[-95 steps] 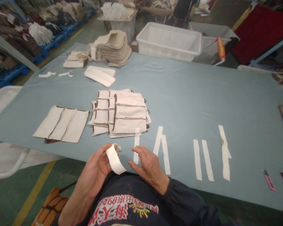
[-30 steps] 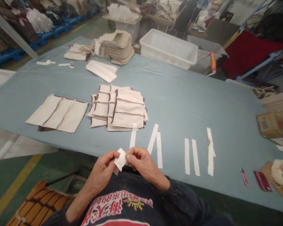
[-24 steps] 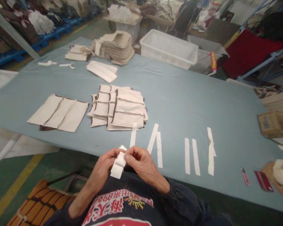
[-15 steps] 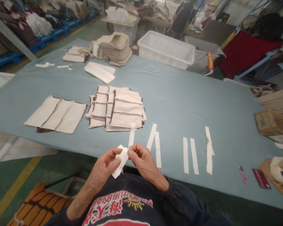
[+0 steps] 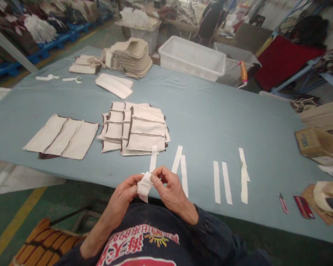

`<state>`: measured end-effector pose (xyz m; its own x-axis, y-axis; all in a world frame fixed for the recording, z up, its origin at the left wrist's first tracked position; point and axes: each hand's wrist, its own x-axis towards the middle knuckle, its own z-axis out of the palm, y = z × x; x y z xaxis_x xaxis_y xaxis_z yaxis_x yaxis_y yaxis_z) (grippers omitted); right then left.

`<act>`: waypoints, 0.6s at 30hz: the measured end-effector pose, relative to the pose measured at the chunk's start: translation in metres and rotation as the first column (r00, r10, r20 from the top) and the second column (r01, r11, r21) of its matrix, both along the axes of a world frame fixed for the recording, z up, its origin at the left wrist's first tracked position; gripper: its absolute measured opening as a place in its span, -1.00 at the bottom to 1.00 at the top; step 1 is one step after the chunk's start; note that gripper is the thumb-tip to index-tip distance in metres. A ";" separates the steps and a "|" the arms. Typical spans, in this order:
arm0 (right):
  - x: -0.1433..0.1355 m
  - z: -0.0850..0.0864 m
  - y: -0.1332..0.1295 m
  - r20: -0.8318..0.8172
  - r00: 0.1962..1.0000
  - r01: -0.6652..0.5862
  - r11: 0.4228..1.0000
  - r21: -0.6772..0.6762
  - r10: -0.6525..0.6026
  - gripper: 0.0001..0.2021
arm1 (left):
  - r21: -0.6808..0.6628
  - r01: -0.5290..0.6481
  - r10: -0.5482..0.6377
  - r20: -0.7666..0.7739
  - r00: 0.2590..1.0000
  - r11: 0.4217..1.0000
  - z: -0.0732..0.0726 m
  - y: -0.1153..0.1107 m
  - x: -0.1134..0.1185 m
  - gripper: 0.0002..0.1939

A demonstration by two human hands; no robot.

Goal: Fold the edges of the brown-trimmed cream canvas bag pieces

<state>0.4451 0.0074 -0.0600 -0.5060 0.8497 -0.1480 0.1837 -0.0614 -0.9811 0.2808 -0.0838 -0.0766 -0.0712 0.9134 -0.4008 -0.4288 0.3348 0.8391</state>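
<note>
Left hand point(image 5: 123, 194) and right hand point(image 5: 173, 190) are close together, both clamped on one white strip point(image 5: 144, 185); my left thumb and fingers grip its left side, my right thumb and forefinger pinch its upper right corner, and it bends and folds between them; we're at the near edge of the bench point(image 5: 205, 122), just in front of my dark printed top point(image 5: 140, 236).

Just beyond my fingers, a loose strip point(image 5: 153, 158) reaches up to the near edge of the panel pile point(image 5: 147, 129), pale panels with dark-trimmed edges, stacked unevenly; to the left, a separate panel point(image 5: 61, 136) lies flat near the front edge, something dark brown peeking out below it; right of my hands, two strips point(image 5: 184, 173) lean together at their tops; then comes a side-by-side pair point(image 5: 217, 183), and past that a creased strip point(image 5: 244, 179); out towards the near right corner, a pink-handled cutter point(image 5: 283, 203) lies beside a flat red item point(image 5: 303, 207).

Over at the far left part, two small curled strips point(image 5: 72, 79) sit left of the white pads point(image 5: 113, 85); behind those rises a beige stack point(image 5: 135, 57), close to the far edge; a white tub point(image 5: 191, 57) stands beyond that edge, with an orange-handled tool point(image 5: 243, 72) to its right.
</note>
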 end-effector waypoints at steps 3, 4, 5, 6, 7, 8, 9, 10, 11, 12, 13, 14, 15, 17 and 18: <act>-0.003 0.000 -0.004 -0.011 1.000 -0.006 1.000 0.001 0.006 -0.83 | 0.034 -0.006 0.005 0.026 1.000 0.999 -0.006 0.000 -0.001 -0.49; -0.004 0.000 -0.005 -0.004 1.000 -0.016 1.000 0.017 0.016 -0.83 | 0.039 -0.002 0.002 0.006 1.000 0.999 -0.007 0.000 -0.002 -0.47; -0.005 0.001 -0.006 0.006 1.000 -0.028 0.999 0.040 0.028 -0.84 | 0.038 0.001 0.000 -0.017 1.000 0.999 -0.009 0.000 -0.003 -0.48; -0.007 0.001 -0.007 0.018 0.999 -0.043 0.997 0.066 0.042 -0.85 | 0.029 0.003 -0.002 -0.039 0.999 1.000 -0.010 -0.001 -0.003 -0.49; -0.008 0.002 -0.008 0.030 0.998 -0.056 0.994 0.090 0.053 -0.85 | 0.019 -0.001 0.002 -0.056 0.998 1.000 -0.011 -0.002 -0.004 -0.51; -0.009 0.002 -0.009 0.041 0.997 -0.067 0.991 0.113 0.063 -0.85 | 0.010 -0.007 0.007 -0.066 0.998 1.000 -0.012 -0.002 -0.005 -0.53; -0.011 0.003 -0.010 0.051 0.996 -0.077 0.988 0.133 0.071 -0.85 | -0.003 -0.014 0.014 -0.067 0.998 1.000 -0.012 -0.003 -0.006 -0.54; -0.012 0.003 -0.011 0.058 0.995 -0.087 0.986 0.145 0.079 -0.85 | -0.020 -0.022 0.021 -0.062 0.998 1.000 -0.012 -0.004 -0.006 -0.55; -0.013 0.004 -0.012 0.061 0.994 -0.094 0.985 0.148 0.086 -0.86 | -0.037 -0.031 0.029 -0.056 0.998 0.999 -0.012 -0.004 -0.007 -0.55; -0.014 0.004 -0.013 0.063 0.994 -0.097 0.985 0.142 0.088 -0.86 | -0.052 -0.038 0.036 -0.048 0.998 0.998 -0.011 -0.004 -0.008 -0.54; -0.015 0.003 -0.014 0.064 0.994 -0.093 0.987 0.128 0.085 -0.86 | -0.058 -0.043 0.041 -0.037 0.998 0.997 -0.010 -0.004 -0.008 -0.52; -0.016 0.002 -0.014 0.064 0.995 -0.080 0.991 0.105 0.073 -0.86 | -0.054 -0.046 0.044 -0.024 0.999 0.997 -0.009 -0.003 -0.008 -0.49; -0.017 0.001 -0.015 0.063 0.997 -0.060 0.995 0.078 0.055 -0.86 | -0.040 -0.051 0.050 -0.016 0.999 0.998 -0.007 -0.003 -0.008 -0.45; -0.019 -0.002 -0.015 0.051 0.999 -0.019 1.000 0.017 0.018 -0.87 | -0.014 -0.059 0.059 -0.025 0.998 0.998 -0.004 -0.001 -0.007 -0.39; -0.019 -0.003 -0.015 0.033 0.999 -0.006 1.000 -0.020 0.007 -0.86 | -0.010 -0.059 0.059 -0.038 0.998 0.998 -0.003 0.001 -0.006 -0.36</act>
<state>0.4256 -0.0080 -0.0630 -0.5061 0.8431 -0.1816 0.2168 -0.0795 -0.9730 0.2745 -0.0833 -0.0792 -0.1400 0.9025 -0.4073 -0.4158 0.3198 0.8514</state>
